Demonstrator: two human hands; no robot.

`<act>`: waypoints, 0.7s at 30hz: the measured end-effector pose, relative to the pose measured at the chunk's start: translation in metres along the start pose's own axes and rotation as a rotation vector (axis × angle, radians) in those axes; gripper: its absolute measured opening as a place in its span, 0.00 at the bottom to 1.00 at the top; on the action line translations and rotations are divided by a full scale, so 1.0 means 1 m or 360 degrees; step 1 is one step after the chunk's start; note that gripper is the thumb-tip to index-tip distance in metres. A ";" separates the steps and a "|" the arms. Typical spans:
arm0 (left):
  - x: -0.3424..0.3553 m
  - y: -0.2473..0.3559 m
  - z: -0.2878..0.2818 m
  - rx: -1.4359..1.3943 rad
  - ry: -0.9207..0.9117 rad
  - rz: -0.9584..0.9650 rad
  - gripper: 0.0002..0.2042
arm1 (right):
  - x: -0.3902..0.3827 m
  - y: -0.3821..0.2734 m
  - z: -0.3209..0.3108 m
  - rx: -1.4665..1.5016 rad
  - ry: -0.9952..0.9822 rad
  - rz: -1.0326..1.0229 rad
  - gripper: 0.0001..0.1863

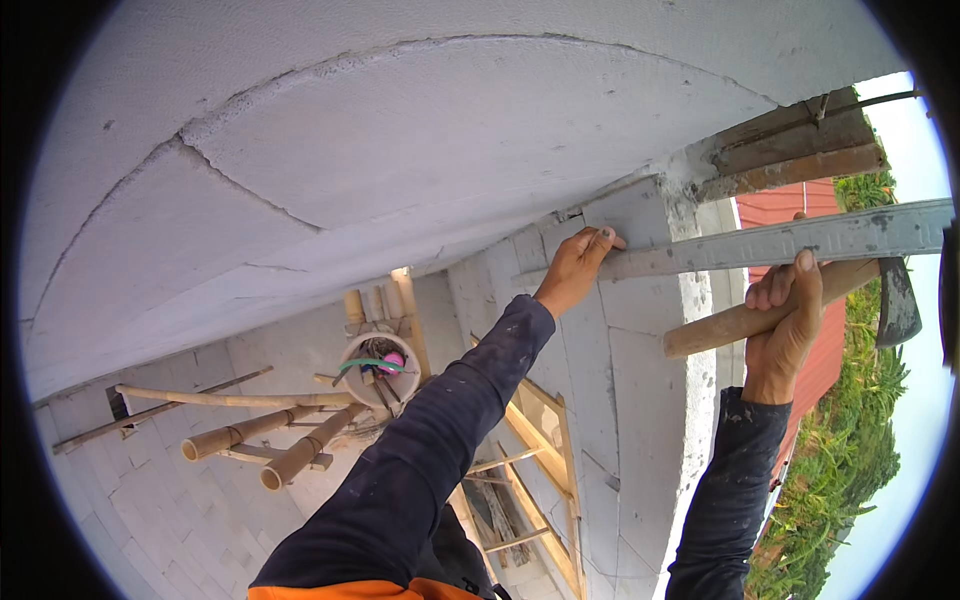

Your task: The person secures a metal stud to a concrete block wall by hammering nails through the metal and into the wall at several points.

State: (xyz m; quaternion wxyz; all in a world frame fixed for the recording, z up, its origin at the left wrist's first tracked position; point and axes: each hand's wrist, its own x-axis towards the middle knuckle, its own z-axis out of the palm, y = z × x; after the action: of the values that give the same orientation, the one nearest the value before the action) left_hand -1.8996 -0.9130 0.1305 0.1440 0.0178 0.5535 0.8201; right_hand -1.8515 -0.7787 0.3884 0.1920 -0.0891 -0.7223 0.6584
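Both hands work high against a white block wall (620, 330). Left hand (575, 268) presses the near end of a long grey straightedge (780, 243) flat to the wall, fingers closed over its edge. Right hand (785, 325), just below the straightedge, is wrapped tight around the wooden handle of a hatchet (770, 308), its dark head out past the wall's corner. Far below the left arm hang bamboo poles (270, 440) and a white bucket (378, 368).
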 end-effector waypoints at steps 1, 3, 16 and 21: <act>-0.001 -0.001 -0.001 0.0007 -0.0005 0.0010 0.27 | 0.001 0.001 -0.001 0.0003 -0.0005 -0.0007 0.19; -0.004 -0.003 -0.001 0.0025 -0.0012 0.0041 0.26 | 0.000 0.001 -0.001 -0.0004 -0.0027 -0.0017 0.19; -0.020 -0.001 -0.006 0.0212 -0.0199 0.0011 0.31 | 0.001 0.003 0.002 0.0061 0.0043 -0.0041 0.22; -0.019 0.006 -0.006 0.0247 -0.0221 0.0010 0.32 | 0.003 0.004 -0.001 0.0062 0.0027 -0.0045 0.21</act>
State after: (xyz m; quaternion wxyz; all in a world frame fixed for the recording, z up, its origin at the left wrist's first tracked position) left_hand -1.8835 -0.9255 0.1358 0.1777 0.0875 0.6039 0.7721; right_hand -1.8540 -0.7759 0.3846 0.2092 -0.0806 -0.7090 0.6687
